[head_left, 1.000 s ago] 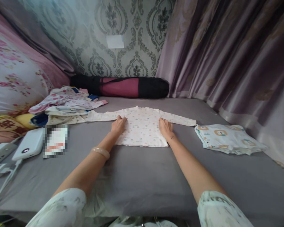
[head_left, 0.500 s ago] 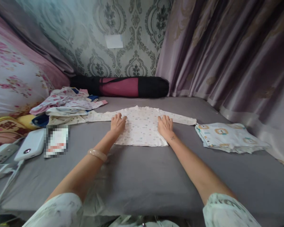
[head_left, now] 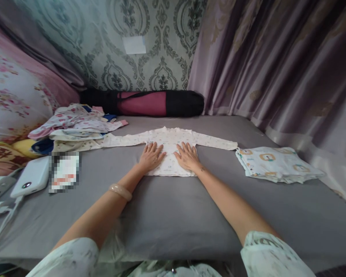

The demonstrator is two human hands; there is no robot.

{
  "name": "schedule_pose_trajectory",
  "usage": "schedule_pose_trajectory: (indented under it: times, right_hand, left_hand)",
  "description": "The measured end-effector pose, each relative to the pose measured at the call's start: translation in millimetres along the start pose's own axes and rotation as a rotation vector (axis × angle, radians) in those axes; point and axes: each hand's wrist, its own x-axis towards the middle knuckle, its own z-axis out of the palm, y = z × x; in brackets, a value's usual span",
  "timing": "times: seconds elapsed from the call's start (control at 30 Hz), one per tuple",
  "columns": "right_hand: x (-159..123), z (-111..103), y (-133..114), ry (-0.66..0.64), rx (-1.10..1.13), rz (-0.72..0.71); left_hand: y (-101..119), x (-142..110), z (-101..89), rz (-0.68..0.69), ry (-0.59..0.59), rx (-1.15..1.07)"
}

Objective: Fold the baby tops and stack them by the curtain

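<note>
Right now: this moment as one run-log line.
left hand: open on printed long-sleeved shirt | right hand: open on same shirt | shirt: spread, sleeves outstretched | right: folded printed cloth | left: clothes pile

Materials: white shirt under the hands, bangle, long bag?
Shirt: thin matte fabric, likely cotton knit; lies limp, no sheen.
Bangle: smooth, polished-looking; rigid pale ring, stone or plastic, can't tell.
Long bag: probably synthetic fabric, mostly matte; soft rounded shape, weave too small to see.
</note>
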Motion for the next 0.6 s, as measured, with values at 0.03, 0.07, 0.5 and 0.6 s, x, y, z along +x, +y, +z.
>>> schedule_pose_trajectory:
  times: [0.03,0.07,0.5,0.6]
  right_hand:
    - [0,-1,0,-0.003,0.003,0.002]
    - [0,-3,-1,-0.009,0.007,0.001]
    - [-42,-12,7,-0.098,0.015,-0.233]
    - [-41,-10,6,-0.091,0.0,-0.228]
  left_hand:
    - [0,0,-1.5,0.003,-0.01,-0.001]
    - [1,0,-3.4,0.011,-0.021,-0.001]
    - [-12,-45,-7.9,0.16,-0.108,-0.05]
    - [-13,-43,-7.8,0.161,-0.12,-0.055]
